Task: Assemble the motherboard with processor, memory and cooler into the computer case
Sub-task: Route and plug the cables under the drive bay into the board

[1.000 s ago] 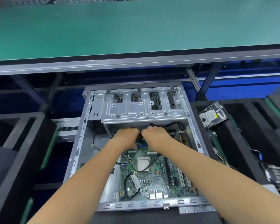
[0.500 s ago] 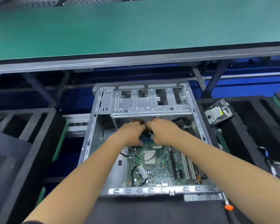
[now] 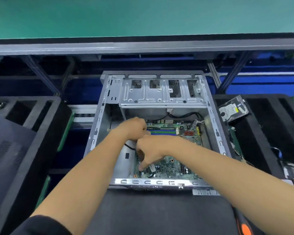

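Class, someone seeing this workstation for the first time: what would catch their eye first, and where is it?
The open computer case at centre, with the green motherboard lying inside. Both bare hands reach in over it: the left hand near the memory slots, the right hand lower, fingers pointing down at the board. A hard drive rests on black foam at right.

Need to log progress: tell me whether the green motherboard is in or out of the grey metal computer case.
In. The green motherboard lies flat on the floor of the open grey metal computer case, between its side walls.
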Tool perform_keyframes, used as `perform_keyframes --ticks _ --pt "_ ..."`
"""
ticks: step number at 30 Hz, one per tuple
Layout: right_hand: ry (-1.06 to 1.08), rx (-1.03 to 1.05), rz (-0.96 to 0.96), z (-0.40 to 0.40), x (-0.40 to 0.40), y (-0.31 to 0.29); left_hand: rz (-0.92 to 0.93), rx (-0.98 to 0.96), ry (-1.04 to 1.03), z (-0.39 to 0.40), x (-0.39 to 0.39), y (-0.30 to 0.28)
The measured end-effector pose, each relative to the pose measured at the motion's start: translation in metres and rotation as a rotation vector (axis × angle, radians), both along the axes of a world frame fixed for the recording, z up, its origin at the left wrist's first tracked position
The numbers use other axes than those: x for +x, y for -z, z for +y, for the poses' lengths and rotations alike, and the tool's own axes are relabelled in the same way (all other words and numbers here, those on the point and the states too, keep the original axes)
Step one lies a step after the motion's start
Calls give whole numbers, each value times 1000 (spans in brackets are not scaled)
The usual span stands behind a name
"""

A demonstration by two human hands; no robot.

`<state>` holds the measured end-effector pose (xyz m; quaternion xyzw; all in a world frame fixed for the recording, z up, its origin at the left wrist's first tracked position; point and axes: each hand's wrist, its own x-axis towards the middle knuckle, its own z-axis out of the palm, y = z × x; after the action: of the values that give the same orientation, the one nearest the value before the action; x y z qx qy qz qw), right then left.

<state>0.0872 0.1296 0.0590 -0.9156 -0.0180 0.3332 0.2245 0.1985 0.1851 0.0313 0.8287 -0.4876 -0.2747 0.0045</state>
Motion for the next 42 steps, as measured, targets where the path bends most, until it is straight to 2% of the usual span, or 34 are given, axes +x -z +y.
perform_keyframes --ticks 3,8,12,18,21,26,31,42 --pt "-33 -93 6 -1 2 1 15 27 -39 0 0 5" --pt "-31 -67 206 -7 4 8 82 56 -72 -4 3 6" --pt "1 29 308 -14 2 10 225 203 -114 -2 4 4" --pt "196 186 292 -32 2 7 412 439 -52 2 3 2" --pt "156 75 320 -36 -4 9 525 492 -19 2 -4 3" --pt "-47 -210 72 -17 -15 17 565 454 57 1 -15 7" --pt "-168 -292 -126 -3 -20 25 545 515 112 4 -18 9" --pt "-191 -226 -126 -8 -25 35 533 505 119 1 -19 16"
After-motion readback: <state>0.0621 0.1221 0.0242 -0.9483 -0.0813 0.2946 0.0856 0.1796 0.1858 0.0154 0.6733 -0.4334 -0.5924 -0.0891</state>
